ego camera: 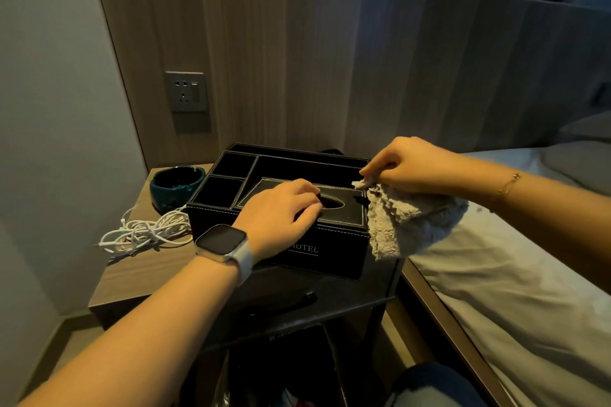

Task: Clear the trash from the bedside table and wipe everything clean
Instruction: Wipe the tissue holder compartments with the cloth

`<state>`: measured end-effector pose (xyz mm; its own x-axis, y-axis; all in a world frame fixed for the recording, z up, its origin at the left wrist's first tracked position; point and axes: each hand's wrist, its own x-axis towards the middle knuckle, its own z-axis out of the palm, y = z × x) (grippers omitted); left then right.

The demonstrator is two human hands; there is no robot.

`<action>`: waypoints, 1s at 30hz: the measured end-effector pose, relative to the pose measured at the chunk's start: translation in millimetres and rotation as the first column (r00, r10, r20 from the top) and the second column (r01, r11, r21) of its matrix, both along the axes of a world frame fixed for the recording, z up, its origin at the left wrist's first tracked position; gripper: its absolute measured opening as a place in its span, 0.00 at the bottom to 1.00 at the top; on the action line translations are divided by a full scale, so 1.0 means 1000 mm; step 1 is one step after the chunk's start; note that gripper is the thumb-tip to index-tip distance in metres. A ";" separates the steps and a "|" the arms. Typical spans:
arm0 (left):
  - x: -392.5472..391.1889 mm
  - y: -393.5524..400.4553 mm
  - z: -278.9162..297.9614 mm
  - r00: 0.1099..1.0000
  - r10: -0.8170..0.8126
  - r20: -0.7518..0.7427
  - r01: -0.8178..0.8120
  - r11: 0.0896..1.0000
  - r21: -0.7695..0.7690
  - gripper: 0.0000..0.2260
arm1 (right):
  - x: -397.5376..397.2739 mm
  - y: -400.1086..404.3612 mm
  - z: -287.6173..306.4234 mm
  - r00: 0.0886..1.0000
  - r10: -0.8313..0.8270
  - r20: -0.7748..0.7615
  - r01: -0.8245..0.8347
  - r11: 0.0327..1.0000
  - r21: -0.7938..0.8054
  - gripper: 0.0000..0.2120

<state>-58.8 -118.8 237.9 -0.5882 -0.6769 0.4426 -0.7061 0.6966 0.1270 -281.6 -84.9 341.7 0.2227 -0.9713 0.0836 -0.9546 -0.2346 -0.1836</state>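
Nearest the camera, two bare forearms reach forward from the lower corners over a dark bin-like opening and a patch of blue denim, both only dimly lit; left hand [281,208], its wrist bearing a pale-strapped smartwatch [222,243], lies palm down on the front top of the black organiser box [330,251], fingers bent toward the oval tissue slot [331,202], with fingertips at the slot's edge; whether they grasp anything inside cannot be told; right hand [410,165], with a thin bracelet [507,187] at the wrist, is curled at the box's right rear corner and pinches a crumpled beige cloth [401,221] between thumb and fingers, the cloth hanging down beside the right wall of the box; the box stands on the bedside table [139,274], toward its right side, and carries the printed word HOTEL on its front face; open compartments occupy its left and rear portions; to the left of the box lie a tangle of white cable [145,232] and, behind it, a dark teal ashtray [175,185] close to the box's left wall; a wall socket [186,91] is set in the wood-grain panel above the table; a bed with a white sheet [496,274] adjoins the table on the right.
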 end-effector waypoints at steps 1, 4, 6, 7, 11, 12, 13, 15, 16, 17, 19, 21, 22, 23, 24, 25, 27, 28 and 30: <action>0.004 0.003 0.000 0.998 -0.051 0.025 0.051 0.999 -0.011 0.24 | -0.002 -0.007 -0.005 1.000 0.004 -0.001 -0.004 1.000 -0.001 0.17; 0.008 0.007 0.002 0.975 -0.054 0.214 0.065 0.997 -0.046 0.28 | -0.003 -0.024 -0.020 0.999 0.035 -0.005 -0.035 0.999 -0.014 0.17; 0.005 0.009 0.003 0.955 0.000 0.296 0.025 0.996 -0.083 0.31 | -0.006 -0.034 -0.024 0.999 0.043 0.002 -0.043 0.999 -0.031 0.18; 0.001 0.009 0.003 0.951 0.033 0.308 -0.005 0.996 -0.093 0.32 | -0.008 -0.037 -0.025 0.999 0.049 0.010 -0.049 0.998 -0.034 0.18; -0.022 0.013 -0.002 0.931 0.214 0.295 -0.194 0.976 -0.096 0.28 | -0.012 -0.050 -0.024 0.997 0.070 0.015 -0.067 0.987 -0.148 0.14; -0.028 0.013 -0.003 0.925 0.252 0.285 -0.235 0.968 -0.091 0.25 | -0.010 -0.054 -0.024 0.997 0.071 0.008 -0.068 0.975 -0.213 0.12; -0.031 0.013 -0.004 0.921 0.279 0.273 -0.264 0.960 -0.090 0.22 | -0.006 -0.058 -0.023 0.998 0.065 -0.001 -0.063 0.962 -0.266 0.11; -0.033 0.013 -0.005 0.918 0.308 0.250 -0.293 0.951 -0.094 0.21 | 0.006 -0.063 -0.023 0.999 0.041 -0.024 -0.046 0.948 -0.314 0.11; -0.033 0.012 -0.006 0.918 0.315 0.242 -0.300 0.949 -0.099 0.21 | 0.013 -0.066 -0.024 0.997 0.035 -0.066 -0.053 0.951 -0.305 0.11; -0.033 0.012 -0.006 0.918 0.316 0.238 -0.300 0.948 -0.102 0.21 | 0.020 -0.068 -0.025 0.989 0.033 -0.143 -0.071 0.960 -0.270 0.11; -0.033 0.012 -0.007 0.920 0.312 0.237 -0.297 0.950 -0.095 0.22 | 0.031 -0.070 -0.026 0.942 0.043 -0.334 -0.111 0.976 -0.187 0.11; -0.033 0.012 -0.006 0.921 0.313 0.232 -0.300 0.950 -0.091 0.22 | 0.042 -0.068 -0.025 0.888 0.038 -0.458 -0.108 0.986 -0.128 0.11; -0.033 0.012 -0.007 0.920 0.318 0.228 -0.305 0.948 -0.091 0.22 | 0.048 -0.067 -0.025 0.868 0.032 -0.495 -0.094 0.990 -0.101 0.11; -0.033 0.013 -0.007 0.919 0.324 0.224 -0.312 0.946 -0.089 0.21 | 0.054 -0.065 -0.024 0.854 0.021 -0.520 -0.066 0.996 -0.068 0.12; -0.033 0.013 -0.007 0.919 0.328 0.220 -0.317 0.945 -0.087 0.21 | 0.059 -0.065 -0.026 0.844 0.009 -0.536 -0.034 0.999 -0.036 0.12; -0.033 0.013 -0.007 0.920 0.330 0.213 -0.320 0.944 -0.083 0.21 | 0.063 -0.063 -0.027 0.840 -0.005 -0.542 0.002 1.000 -0.007 0.12; -0.033 0.013 -0.005 0.923 0.327 0.203 -0.320 0.945 -0.066 0.21 | 0.067 -0.060 -0.027 0.842 -0.014 -0.540 0.049 0.998 0.049 0.11; -0.033 0.013 -0.005 0.925 0.324 0.200 -0.318 0.946 -0.060 0.21 | 0.066 -0.059 -0.027 0.850 -0.012 -0.527 0.052 0.997 0.062 0.08; -0.032 0.014 -0.005 0.928 0.317 0.195 -0.313 0.948 -0.053 0.21 | 0.056 -0.047 -0.027 0.893 -0.010 -0.450 0.058 0.994 0.094 0.07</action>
<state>-91.2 -104.9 233.4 -0.4236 -0.8336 0.3545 -0.8988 0.4355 -0.0498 -225.7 -131.9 315.2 0.1796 -0.9767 -0.1174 -0.9480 -0.2037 0.2444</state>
